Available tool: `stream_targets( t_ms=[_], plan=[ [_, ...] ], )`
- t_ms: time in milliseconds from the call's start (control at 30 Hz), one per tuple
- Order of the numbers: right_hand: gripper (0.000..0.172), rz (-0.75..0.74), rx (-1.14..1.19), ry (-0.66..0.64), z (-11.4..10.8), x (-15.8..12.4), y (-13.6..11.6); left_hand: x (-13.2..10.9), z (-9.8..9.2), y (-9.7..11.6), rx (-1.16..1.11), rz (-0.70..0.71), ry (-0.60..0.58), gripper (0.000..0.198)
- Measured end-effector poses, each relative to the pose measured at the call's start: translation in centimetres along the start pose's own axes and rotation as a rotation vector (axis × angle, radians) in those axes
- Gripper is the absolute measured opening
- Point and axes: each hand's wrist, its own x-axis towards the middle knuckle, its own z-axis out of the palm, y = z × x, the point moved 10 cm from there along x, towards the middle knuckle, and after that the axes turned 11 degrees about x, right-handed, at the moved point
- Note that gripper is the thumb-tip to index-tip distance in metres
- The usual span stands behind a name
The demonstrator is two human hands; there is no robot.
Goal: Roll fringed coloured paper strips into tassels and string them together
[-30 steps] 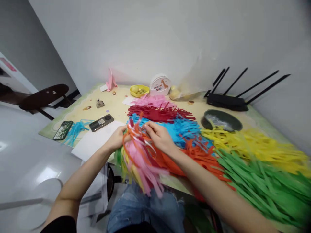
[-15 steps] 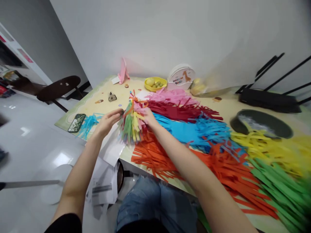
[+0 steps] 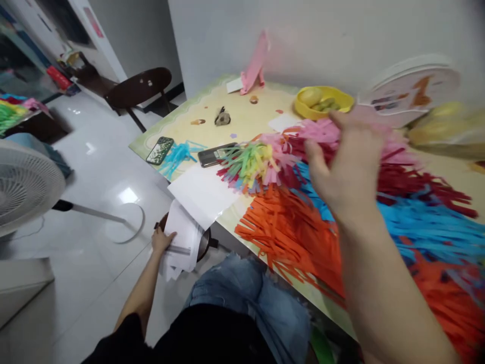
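Low at the left, my left hand (image 3: 162,240) grips the edge of a stack of white paper (image 3: 182,230) on a stool, thumb on top. My right hand (image 3: 346,162), blurred, is raised over the fringed paper strips, thumb and fingers apart, holding nothing. To its left a multicoloured tassel bundle (image 3: 255,164) lies on the table beside a dark phone-like object (image 3: 214,154). A white sheet (image 3: 202,194) hangs over the table edge. Orange fringe (image 3: 291,232), blue fringe (image 3: 428,222) and dark red fringe (image 3: 405,177) lie around and under my right forearm.
At the back are a yellow fruit dish (image 3: 343,98), a white giraffe-printed holder (image 3: 417,91) and a pink stand (image 3: 255,65). Toward the left corner lie a patterned phone (image 3: 159,150) and blue strips (image 3: 180,156). A white fan (image 3: 28,187) and a brown chair (image 3: 140,88) stand left.
The tassel bundle has left my hands and lies on the table. My left hand has moved down to the paper stack; my right has moved right and opened. The view has turned left.
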Motion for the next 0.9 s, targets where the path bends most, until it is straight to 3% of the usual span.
stream_targets(
  t_ms=[67, 133, 233, 333, 433, 500, 633, 700, 767, 800, 900],
  plan=[
    [0.055, -0.061, 0.05, 0.038, -2.4, -2.9, -3.1, 0.1, 2.7, -0.5, 0.02, -0.079, -0.029, 0.045],
    [0.054, -0.017, 0.109, 0.043, -3.8, -6.0, -4.6, 0.5, 3.8, -1.0, 0.0, -0.115, -0.034, 0.045],
    [0.054, 0.14, 0.226, -0.002, -3.7, -10.5, -4.3, 1.3, 3.6, -1.9, -0.049, -0.131, -0.032, 0.043],
    [0.049, 0.213, 0.307, -0.026, -2.8, -13.9, -3.6, 1.7, 2.1, -2.8, -0.11, -0.143, 0.012, 0.041],
    [0.041, 0.238, 0.37, -0.04, -2.0, -16.8, -3.5, 1.0, -0.7, -3.6, -0.196, -0.144, 0.092, 0.038],
    [0.033, 0.277, 0.443, -0.088, -0.9, -18.9, -3.7, -0.2, -3.4, -4.8, -0.277, -0.144, 0.153, 0.033],
    [0.026, 0.434, 0.631, -0.252, 2.9, -23.0, -4.6, -4.6, -11.8, -8.7, -0.474, -0.113, 0.349, 0.025],
    [0.029, 0.49, 0.726, -0.304, 4.6, -24.0, -5.7, -7.5, -15.7, -9.5, -0.579, -0.049, 0.428, 0.024],
    [0.037, 0.525, 0.847, -0.316, 5.8, -24.1, -6.7, -10.6, -18.0, -7.9, -0.682, 0.064, 0.442, 0.029],
    [0.044, 0.544, 0.928, -0.304, 6.1, -24.0, -7.1, -12.0, -18.4, -5.9, -0.741, 0.147, 0.416, 0.031],
    [0.061, 0.682, 1.163, -0.216, 5.8, -24.1, -5.9, -16.6, -17.0, 4.3, -0.957, 0.504, 0.197, 0.035]
  ],
)
